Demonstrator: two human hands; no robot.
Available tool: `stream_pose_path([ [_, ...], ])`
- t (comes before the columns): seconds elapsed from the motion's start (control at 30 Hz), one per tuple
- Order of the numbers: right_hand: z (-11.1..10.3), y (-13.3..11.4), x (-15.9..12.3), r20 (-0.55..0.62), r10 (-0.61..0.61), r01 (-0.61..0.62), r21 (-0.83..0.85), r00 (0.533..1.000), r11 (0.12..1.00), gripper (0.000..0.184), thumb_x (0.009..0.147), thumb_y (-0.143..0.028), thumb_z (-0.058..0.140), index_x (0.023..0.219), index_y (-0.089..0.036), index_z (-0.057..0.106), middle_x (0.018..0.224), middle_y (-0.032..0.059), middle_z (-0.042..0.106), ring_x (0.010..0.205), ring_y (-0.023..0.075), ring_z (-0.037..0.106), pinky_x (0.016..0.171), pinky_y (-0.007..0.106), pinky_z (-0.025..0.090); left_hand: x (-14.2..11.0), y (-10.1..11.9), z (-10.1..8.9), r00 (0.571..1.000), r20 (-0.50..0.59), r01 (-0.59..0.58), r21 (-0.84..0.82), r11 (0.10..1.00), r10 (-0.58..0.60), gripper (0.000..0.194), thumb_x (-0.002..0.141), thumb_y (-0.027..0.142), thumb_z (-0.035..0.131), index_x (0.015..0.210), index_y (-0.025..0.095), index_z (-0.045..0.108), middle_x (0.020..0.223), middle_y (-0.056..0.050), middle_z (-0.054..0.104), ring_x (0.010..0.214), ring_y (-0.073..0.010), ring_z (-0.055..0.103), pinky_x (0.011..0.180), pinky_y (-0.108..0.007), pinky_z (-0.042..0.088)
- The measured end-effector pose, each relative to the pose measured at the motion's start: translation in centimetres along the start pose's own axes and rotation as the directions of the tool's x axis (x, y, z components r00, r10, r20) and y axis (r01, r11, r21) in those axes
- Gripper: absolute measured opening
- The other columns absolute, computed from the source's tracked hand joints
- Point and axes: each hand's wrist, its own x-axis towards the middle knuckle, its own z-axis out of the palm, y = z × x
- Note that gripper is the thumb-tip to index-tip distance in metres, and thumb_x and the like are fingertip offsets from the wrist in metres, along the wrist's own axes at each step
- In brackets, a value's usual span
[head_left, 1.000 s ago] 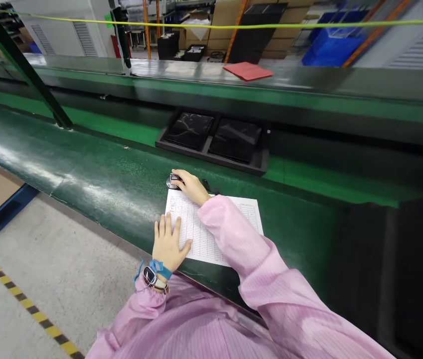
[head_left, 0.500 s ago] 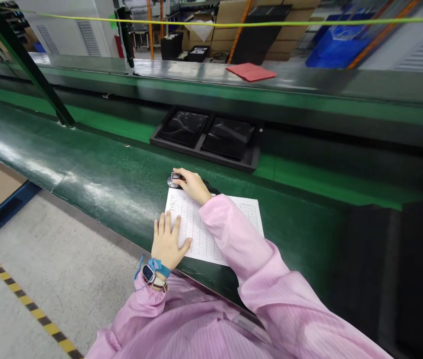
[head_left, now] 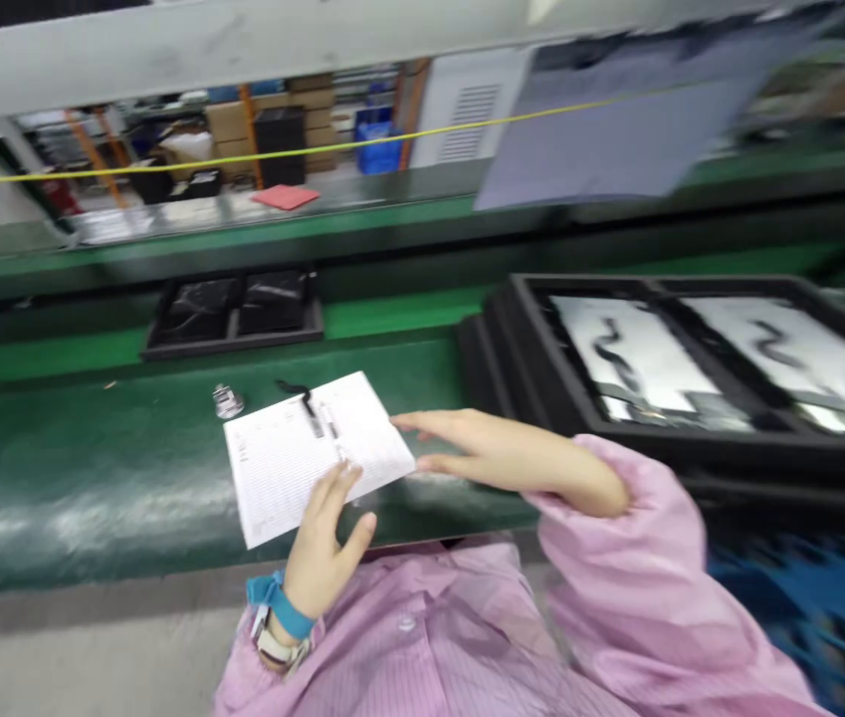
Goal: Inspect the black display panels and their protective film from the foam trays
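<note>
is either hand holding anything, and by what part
The left hand is open at the near edge of the paper, gripping nothing; the right hand is at its right edge, whether it grips there cannot be told.

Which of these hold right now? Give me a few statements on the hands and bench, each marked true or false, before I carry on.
1. The metal piece rests on the green bench. True.
2. The left hand and the right hand are both at the paper. True.
3. The right hand grips the metal piece. False: it is at the paper's right side, away from that piece.
4. The black strip overlaps the paper. True.
5. The red sheet lies under the left hand. False: it is on the far ledge.
6. The left wrist is bare. False: it wears a blue band.
</note>
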Motion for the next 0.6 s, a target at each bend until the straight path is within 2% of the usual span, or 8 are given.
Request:
stream_pose_path([
  [0.07,-3.4,2.1,-4.6,-0.229,0.206,-0.216,-0.016,0.951,0.976,0.043,0.094,-0.038,0.059,0.137,-0.03,0.059,0.128,0.0011,0.065,0.108,0.015,0.067,0.097,0.027,0.056,1.2,2.3,0.5,0.955,0.269,-0.033,-0.321,0.947,0.125,0.047,0.101,0.046,0.051,0.138,0.019,0.058,0.139,-0.013,0.063,0.13,-0.024,0.061,0.114,-0.042,0.048],
  [0.1,-4.9,3.4,-6.2,-0.367,0.318,-0.348,-0.016,0.874,0.937,0.042,0.098,-0.037,0.052,0.138,-0.025,0.056,0.129,0.0054,0.064,0.111,0.0171,0.066,0.101,0.032,0.054,1.8,3.3,0.9,0.917,0.356,-0.019,-0.412,0.911,0.181,0.045,0.1,0.047,0.052,0.135,0.019,0.061,0.133,-0.012,0.067,0.122,-0.0222,0.065,0.109,-0.038,0.051],
  [0.2,-7.8,8.0,-8.5,-0.644,0.551,-0.693,0.045,0.53,0.719,0.054,0.098,-0.035,0.053,0.145,-0.01,0.044,0.139,0.0223,0.05,0.132,0.0312,0.05,0.116,0.056,0.037,3.1,5.5,2.3,0.843,0.46,-0.043,-0.458,0.888,0.278,0.043,0.099,0.047,0.055,0.131,0.02,0.064,0.126,-0.01,0.07,0.117,-0.021,0.067,0.103,-0.034,0.053],
  [0.23,-8.1,9.5,-8.5,-0.656,0.598,-0.753,0.068,0.461,0.654,0.058,0.096,-0.038,0.059,0.143,-0.007,0.045,0.139,0.0235,0.048,0.133,0.0333,0.047,0.116,0.059,0.036,3.5,6.0,2.7,0.834,0.469,-0.069,-0.433,0.899,0.29,0.042,0.099,0.046,0.055,0.131,0.02,0.065,0.127,-0.01,0.07,0.118,-0.0215,0.067,0.103,-0.034,0.053],
  [0.27,-8.1,11.0,-8.2,-0.643,0.633,-0.786,0.079,0.43,0.614,0.057,0.095,-0.043,0.062,0.139,-0.009,0.048,0.136,0.0201,0.051,0.131,0.0313,0.048,0.114,0.058,0.038,3.8,6.3,3.0,0.829,0.474,-0.091,-0.408,0.909,0.296,0.042,0.099,0.046,0.055,0.131,0.02,0.065,0.128,-0.01,0.069,0.119,-0.0222,0.066,0.104,-0.035,0.052],
  [0.37,-7.3,14.2,-7.1,-0.581,0.669,-0.79,0.071,0.464,0.609,0.048,0.098,-0.049,0.059,0.129,-0.013,0.057,0.126,0.0118,0.057,0.118,0.022,0.057,0.106,0.046,0.049,4.5,6.9,3.6,0.824,0.49,-0.102,-0.366,0.925,0.285,0.042,0.099,0.044,0.054,0.131,0.02,0.065,0.13,-0.01,0.068,0.12,-0.0231,0.064,0.106,-0.038,0.05],
  [0.47,-6.8,15.8,-7.2,-0.565,0.659,-0.775,0.054,0.497,0.63,0.045,0.099,-0.047,0.058,0.128,-0.013,0.058,0.125,0.0112,0.058,0.114,0.0197,0.058,0.101,0.041,0.053,4.8,6.9,3.7,0.826,0.499,-0.084,-0.348,0.934,0.261,0.041,0.099,0.044,0.053,0.132,0.021,0.064,0.128,-0.009,0.068,0.12,-0.0226,0.064,0.107,-0.038,0.049],
  [0.6,-8.6,17.7,-9.2,-0.578,0.675,-0.806,0.051,0.458,0.59,0.043,0.099,-0.046,0.059,0.128,-0.013,0.058,0.125,0.0111,0.058,0.114,0.0192,0.059,0.1,0.039,0.054,4.5,6.4,3.7,0.831,0.508,-0.057,-0.329,0.943,0.227,0.042,0.099,0.046,0.052,0.131,0.022,0.064,0.13,-0.009,0.068,0.122,-0.0229,0.063,0.107,-0.039,0.049],
])
